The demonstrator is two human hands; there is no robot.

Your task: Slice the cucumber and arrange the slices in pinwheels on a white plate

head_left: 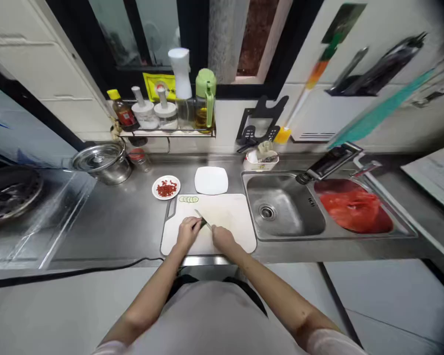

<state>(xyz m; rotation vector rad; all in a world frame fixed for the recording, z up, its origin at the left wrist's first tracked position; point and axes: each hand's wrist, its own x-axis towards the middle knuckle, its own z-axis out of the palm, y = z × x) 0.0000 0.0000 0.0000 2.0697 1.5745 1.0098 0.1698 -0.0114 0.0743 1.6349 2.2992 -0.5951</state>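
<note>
On the white cutting board (240,212), my right hand (222,238) is closed round the handle of a knife (203,218), whose blade points up and to the left. My left hand (188,231) has its fingers curled on a dark green piece of cucumber (203,223) beside the blade. Most of that piece is hidden by the hand and knife. A row of several thin cucumber slices (188,199) lies along the board's upper left edge. Just beyond the board stand a round plate (155,189) of chopped red bits (167,187) and a white square plate (211,180).
Right of the board is a steel sink (288,212), with a faucet (329,162) and a red basin (355,207) in the second bowl. A lidded pot (103,165) and a red-capped jar (140,160) stand left. Seasoning bottles line a shelf (166,133). A black cable (96,269) crosses the front edge.
</note>
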